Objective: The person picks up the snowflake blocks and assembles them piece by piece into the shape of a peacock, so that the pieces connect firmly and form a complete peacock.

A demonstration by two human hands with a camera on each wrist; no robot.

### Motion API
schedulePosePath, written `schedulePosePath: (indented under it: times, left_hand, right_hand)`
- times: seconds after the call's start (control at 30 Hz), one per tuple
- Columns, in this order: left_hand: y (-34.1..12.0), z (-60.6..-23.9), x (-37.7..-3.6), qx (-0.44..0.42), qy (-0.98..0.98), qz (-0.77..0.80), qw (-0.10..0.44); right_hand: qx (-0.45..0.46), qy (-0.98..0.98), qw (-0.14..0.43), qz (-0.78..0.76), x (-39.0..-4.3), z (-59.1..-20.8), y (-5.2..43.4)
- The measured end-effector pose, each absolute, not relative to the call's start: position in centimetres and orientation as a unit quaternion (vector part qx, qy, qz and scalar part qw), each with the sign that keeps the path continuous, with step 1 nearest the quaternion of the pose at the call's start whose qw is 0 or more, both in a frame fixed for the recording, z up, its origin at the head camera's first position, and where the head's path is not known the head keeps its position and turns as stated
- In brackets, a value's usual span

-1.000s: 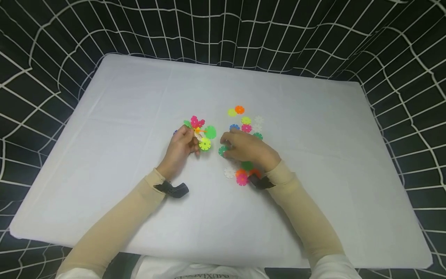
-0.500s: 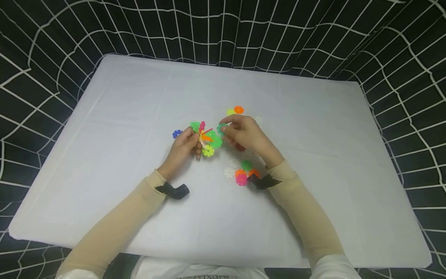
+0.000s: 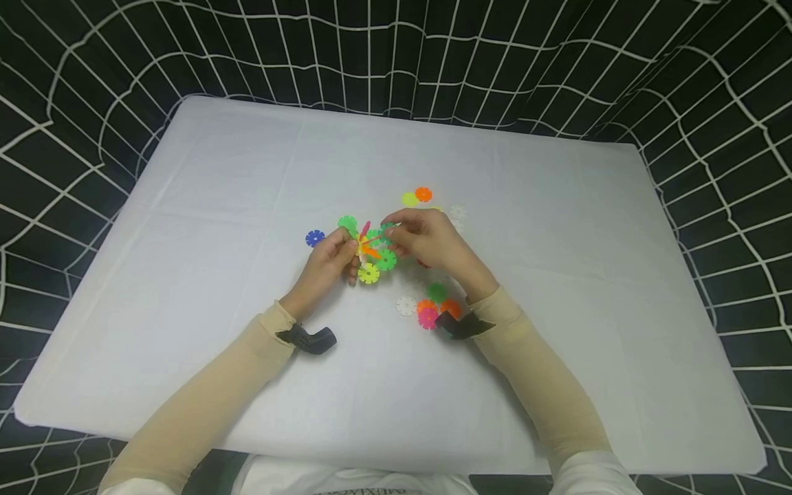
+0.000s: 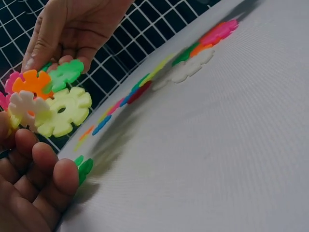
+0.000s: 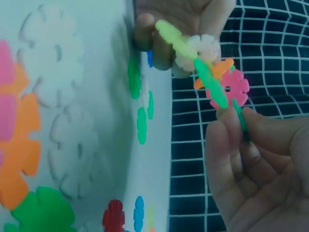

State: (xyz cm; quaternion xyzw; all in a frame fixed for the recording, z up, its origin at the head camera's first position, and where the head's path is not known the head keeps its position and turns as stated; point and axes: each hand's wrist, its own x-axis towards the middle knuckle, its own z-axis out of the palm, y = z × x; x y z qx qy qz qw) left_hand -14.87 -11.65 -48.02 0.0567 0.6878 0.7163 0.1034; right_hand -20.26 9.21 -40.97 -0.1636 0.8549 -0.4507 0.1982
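Pinched green disc point(image 5: 239, 116), your right hand point(image 3: 433, 244), now at cluster point(image 3: 372, 252) your left hand point(image 3: 326, 262) grips; joining likely, slots unclear.

We've got a multicoloured cluster point(image 5: 209, 79) of notched discs, angled various ways, held aloft, and a green disc point(image 5: 240, 120) pinched right beside a pink disc point(image 5: 241, 87)!
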Motion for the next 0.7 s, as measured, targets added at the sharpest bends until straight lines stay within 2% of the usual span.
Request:
schedulePosePath:
  times: [0.23,0.43,0.7]
  left_hand:
    - [-11.7,-48.3,-15.0,0.054,0.715,0.692,0.088]
    - [-11.7,-48.3,-15.0,0.059,0.724,0.683,0.076]
    - [-11.5,-48.2,-14.9,0.041,0.733,0.676,0.061]
  right_hand:
    - [-0.164,0.844,0.201,-0.469,-20.1,-41.6,8.6]
    - [-0.169,0.866,0.176,-0.436,-19.6,-41.5,8.1]
    - [-0.173,0.856,0.182,-0.451,-20.0,-41.8,8.5]
